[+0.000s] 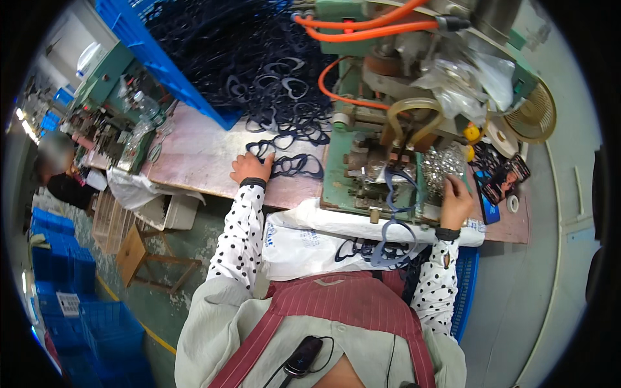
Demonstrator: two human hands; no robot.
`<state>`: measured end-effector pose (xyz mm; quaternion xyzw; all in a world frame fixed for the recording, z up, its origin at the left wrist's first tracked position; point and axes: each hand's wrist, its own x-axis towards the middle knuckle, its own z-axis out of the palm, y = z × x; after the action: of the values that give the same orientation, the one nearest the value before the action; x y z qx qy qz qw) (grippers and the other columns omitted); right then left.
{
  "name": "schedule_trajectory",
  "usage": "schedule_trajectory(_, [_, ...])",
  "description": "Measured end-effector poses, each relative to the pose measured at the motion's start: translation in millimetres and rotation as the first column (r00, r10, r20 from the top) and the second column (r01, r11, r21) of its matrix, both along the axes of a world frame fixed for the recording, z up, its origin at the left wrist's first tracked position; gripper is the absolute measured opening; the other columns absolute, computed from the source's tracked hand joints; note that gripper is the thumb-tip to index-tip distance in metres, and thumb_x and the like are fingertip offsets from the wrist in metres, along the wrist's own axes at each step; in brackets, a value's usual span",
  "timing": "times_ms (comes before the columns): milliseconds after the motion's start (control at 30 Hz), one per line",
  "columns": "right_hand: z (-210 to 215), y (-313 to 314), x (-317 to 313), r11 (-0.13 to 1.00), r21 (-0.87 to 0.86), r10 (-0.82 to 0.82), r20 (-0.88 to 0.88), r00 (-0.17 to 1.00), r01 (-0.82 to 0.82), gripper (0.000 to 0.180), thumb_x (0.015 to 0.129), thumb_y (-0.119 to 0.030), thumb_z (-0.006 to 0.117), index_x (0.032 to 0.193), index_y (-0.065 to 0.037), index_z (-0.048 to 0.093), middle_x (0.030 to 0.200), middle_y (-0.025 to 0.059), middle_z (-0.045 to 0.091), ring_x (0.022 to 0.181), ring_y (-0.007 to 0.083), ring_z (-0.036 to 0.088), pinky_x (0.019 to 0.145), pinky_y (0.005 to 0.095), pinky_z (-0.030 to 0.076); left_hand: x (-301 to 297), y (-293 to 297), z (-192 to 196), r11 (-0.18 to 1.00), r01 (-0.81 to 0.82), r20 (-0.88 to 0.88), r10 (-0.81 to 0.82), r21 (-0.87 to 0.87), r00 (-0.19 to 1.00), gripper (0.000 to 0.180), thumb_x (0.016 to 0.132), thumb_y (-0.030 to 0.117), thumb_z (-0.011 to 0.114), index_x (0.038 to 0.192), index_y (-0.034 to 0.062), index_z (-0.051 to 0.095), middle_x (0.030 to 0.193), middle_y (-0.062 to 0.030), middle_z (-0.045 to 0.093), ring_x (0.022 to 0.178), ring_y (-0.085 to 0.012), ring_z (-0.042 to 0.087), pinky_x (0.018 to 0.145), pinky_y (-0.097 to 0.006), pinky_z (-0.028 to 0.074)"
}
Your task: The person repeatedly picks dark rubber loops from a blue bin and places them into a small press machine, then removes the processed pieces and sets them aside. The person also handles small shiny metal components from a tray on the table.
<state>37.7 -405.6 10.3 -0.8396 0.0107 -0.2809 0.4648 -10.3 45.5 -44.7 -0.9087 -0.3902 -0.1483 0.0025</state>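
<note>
My left hand (251, 169) rests on the worktable with its fingers apart. Its thumb side is beside a row of dark blue looped flexible pieces (297, 166). Over a heap of small shiny metal parts (442, 165), my right hand (457, 203) has its fingers drawn together; what they pinch, if anything, is too small to make out. Between my hands stands a green press machine (343, 184). A blue looped piece (396, 240) hangs from its front, its lower loop over the white sack on my lap.
A large heap of dark looped pieces (239, 48) lies at the back beside a blue crate wall (165, 68). Orange hoses (375, 29) cross the machine. At right lie a phone (506, 181) and a tape roll (513, 204). A wooden stool (145, 255) stands left; another person sits farther off.
</note>
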Motion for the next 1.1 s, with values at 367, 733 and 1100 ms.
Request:
schedule_trajectory(367, [80.3,66.6,-29.6,0.820,0.363,0.482,-0.020,0.876,-0.443,0.019,0.079,-0.002,0.070,0.097,-0.001,0.072,0.082,0.0013,0.068,0.065,0.0048,0.051,0.058,0.0204,0.040,39.3,25.3,38.9,0.912,0.301,0.025,-0.307,-0.277,0.952,0.031,0.085,0.027,0.065,0.104,0.0029,0.061,0.097,-0.0221,0.069,0.092,-0.0392,0.066,0.079,-0.047,0.052])
schedule_trajectory(733, [95.5,101.4,-27.6,0.692,0.564,0.549,-0.007,0.836,-0.450,0.050,0.073,0.002,0.073,0.114,0.006,0.046,0.084,0.0116,0.067,0.070,0.0092,0.058,0.065,0.0231,0.049,-8.6,-67.7,140.6,0.478,0.826,0.809,-0.333,-0.298,0.485,0.015,0.092,0.009,0.062,0.103,-0.0015,0.065,0.082,-0.0050,0.069,0.072,-0.0081,0.062,0.065,-0.023,0.049])
schedule_trajectory(1100, [62.7,43.0,-1.5,0.987,0.120,0.096,0.076,0.992,-0.105,0.035,0.078,-0.005,0.071,0.111,-0.002,0.060,0.088,0.0090,0.071,0.078,0.0173,0.065,0.069,0.0301,0.050,-31.0,-194.2,126.1,-0.250,0.876,0.421,-0.800,0.412,-0.427,0.035,0.081,0.010,0.063,0.116,0.0011,0.064,0.118,-0.0145,0.064,0.106,-0.0266,0.064,0.095,-0.043,0.051])
